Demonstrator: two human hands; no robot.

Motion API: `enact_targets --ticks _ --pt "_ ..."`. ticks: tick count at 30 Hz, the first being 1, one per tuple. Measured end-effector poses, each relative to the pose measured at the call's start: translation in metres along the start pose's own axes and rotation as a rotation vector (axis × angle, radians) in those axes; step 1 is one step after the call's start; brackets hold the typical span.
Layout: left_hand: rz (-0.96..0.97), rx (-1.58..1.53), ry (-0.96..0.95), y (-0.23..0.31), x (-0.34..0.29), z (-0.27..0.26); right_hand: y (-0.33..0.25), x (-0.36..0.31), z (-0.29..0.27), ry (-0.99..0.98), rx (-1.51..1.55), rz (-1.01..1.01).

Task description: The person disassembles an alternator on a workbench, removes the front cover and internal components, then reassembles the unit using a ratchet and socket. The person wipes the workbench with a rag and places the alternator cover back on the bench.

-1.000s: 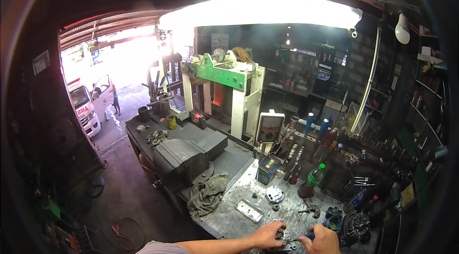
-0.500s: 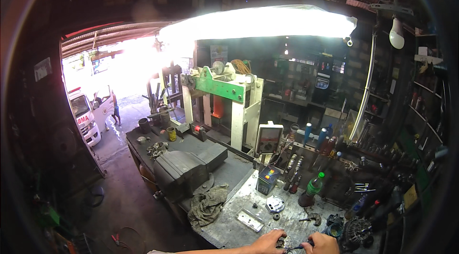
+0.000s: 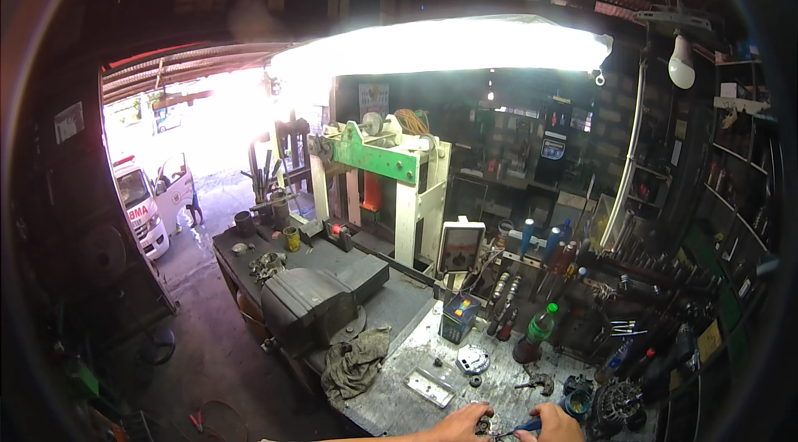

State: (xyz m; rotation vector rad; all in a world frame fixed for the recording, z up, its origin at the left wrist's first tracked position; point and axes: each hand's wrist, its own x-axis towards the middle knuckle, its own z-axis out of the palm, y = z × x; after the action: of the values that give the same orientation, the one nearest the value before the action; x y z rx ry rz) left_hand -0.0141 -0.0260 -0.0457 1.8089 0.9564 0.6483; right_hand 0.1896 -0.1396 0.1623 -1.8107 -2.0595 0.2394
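Observation:
At the lower edge, my right hand [image 3: 555, 424] is closed around the dark blue handle of a screwdriver [image 3: 529, 424], whose thin shaft points left. My left hand [image 3: 464, 423] is curled beside the tip, its fingers at a small round metal part [image 3: 484, 425] too small to name; the lower fingers are cut off by the frame. Beyond the hands lie a clear rectangular tray [image 3: 430, 387], a round silver cover [image 3: 472, 359] and a small dark ring [image 3: 475, 380]. A C-shaped metal piece [image 3: 542, 384] rests farther right.
A big bench vise [image 3: 312, 305] and a crumpled rag [image 3: 356, 365] are to the left. Behind the work area stand a boxy battery-like block [image 3: 458, 319], an analog meter [image 3: 461, 249] and a green-capped bottle [image 3: 539, 330]. An alternator-like part [image 3: 617, 403] sits at right, near racked tools.
The whole view has shifted slightly, with the scene sitting a little farther left. Both hands keep nearly the same pose around the screwdriver and the small part.

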Motion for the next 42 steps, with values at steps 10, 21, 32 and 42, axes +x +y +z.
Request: enact_targets --ticks 10,21,32,42 --pt "0.003 0.071 0.000 0.006 -0.001 -0.002 0.003 -0.006 0.013 0.084 0.193 -0.077" --pt "-0.029 -0.003 -0.030 0.001 0.001 -0.001 -0.005 -0.004 0.025 0.128 0.224 0.014" --pt "0.001 0.049 -0.034 -0.006 0.003 0.000 -0.002 0.001 -0.007 0.048 0.128 -0.027" --pt "0.051 0.177 -0.008 0.002 -0.001 -0.004 0.009 0.001 0.012 0.068 0.206 -0.278"
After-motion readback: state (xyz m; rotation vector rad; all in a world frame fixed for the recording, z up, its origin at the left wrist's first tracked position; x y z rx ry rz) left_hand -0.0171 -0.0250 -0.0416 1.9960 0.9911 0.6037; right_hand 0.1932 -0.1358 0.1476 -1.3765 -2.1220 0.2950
